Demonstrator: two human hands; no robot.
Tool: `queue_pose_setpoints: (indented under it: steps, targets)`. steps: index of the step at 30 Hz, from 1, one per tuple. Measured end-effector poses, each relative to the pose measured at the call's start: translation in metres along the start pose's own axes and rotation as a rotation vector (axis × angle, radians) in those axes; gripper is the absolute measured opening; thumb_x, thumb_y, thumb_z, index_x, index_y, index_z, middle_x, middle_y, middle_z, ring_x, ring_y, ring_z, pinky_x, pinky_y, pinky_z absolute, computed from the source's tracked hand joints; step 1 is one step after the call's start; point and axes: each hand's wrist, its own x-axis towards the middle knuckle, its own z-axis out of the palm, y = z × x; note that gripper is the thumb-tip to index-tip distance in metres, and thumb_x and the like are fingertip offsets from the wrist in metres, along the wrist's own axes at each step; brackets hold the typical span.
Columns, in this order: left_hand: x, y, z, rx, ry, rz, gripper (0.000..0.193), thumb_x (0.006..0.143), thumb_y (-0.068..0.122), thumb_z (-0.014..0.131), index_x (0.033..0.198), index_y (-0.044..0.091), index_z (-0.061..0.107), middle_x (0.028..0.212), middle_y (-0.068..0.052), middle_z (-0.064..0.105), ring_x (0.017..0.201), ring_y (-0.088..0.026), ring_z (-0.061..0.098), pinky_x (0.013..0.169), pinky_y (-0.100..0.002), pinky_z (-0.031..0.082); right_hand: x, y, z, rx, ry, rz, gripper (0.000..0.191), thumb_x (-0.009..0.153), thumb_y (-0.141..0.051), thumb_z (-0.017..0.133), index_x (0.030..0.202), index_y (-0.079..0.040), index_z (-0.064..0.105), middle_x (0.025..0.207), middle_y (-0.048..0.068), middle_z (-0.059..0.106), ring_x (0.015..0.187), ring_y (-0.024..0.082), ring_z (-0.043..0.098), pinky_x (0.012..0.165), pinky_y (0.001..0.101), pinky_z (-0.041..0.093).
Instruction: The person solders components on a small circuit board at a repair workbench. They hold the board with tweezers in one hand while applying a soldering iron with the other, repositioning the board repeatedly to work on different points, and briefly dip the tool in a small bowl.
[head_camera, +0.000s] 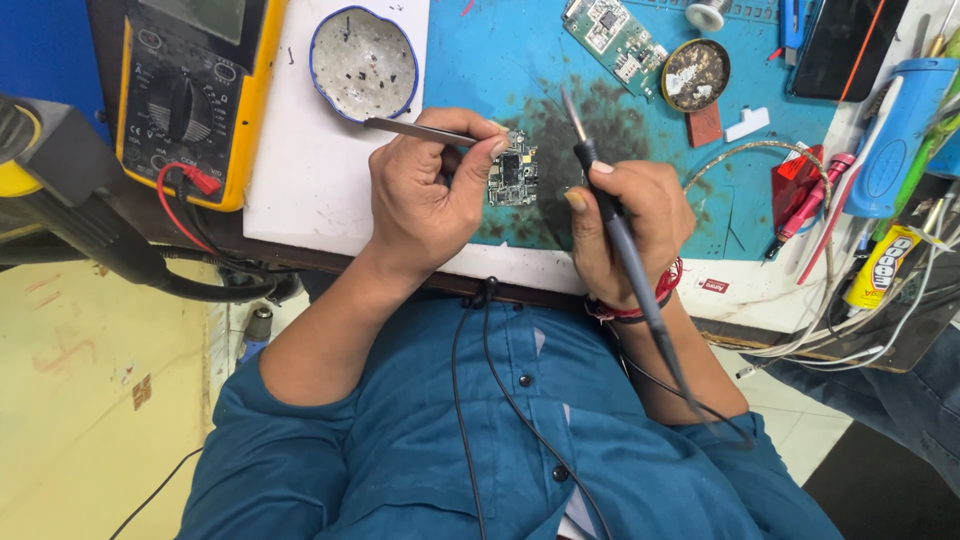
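Note:
My left hand (425, 190) grips metal tweezers (415, 128) and rests its fingertips on a small green circuit board (513, 178) lying on the blue work mat (480, 60). My right hand (625, 225) holds a black soldering iron (600, 185) like a pen, its metal tip pointing up and away, just right of the board. The iron's cable runs down past my red wrist thread (650, 300) and over my blue shirt.
A yellow multimeter (190, 95) with red lead sits at upper left beside a small dish (362, 62) of black specks. A second circuit board (615, 35), a round tin (695, 75), glue tubes, wires and tools crowd the right side. A black hose lies at far left.

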Motion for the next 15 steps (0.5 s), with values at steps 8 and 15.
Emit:
queue_pose_setpoints:
  steps: [8,15]
  targets:
    - [0.0005,0.0022,-0.0001,0.039,-0.017,0.016,0.007,0.105,0.004,0.072,0.107,0.001,0.067,0.096,-0.006,0.076,0.070,-0.008,0.066,0.062,-0.023,0.052,0.0005,0.0032,0.0027,0.031,-0.079,-0.067,0.017,0.104,-0.016,0.074,0.108,-0.003,0.063,0.090,0.012,0.069,0.076,0.029,0.068,0.064,0.0342,0.052]
    - [0.0008,0.0031,-0.0005,0.040,-0.022,0.029,0.006,0.105,0.004,0.072,0.107,0.001,0.066,0.096,-0.006,0.075,0.074,-0.010,0.069,0.064,-0.024,0.054,0.0042,-0.0010,0.0026,0.049,-0.113,-0.056,0.017,0.104,-0.014,0.075,0.108,-0.003,0.063,0.089,0.012,0.070,0.076,0.028,0.069,0.064,0.0334,0.053]
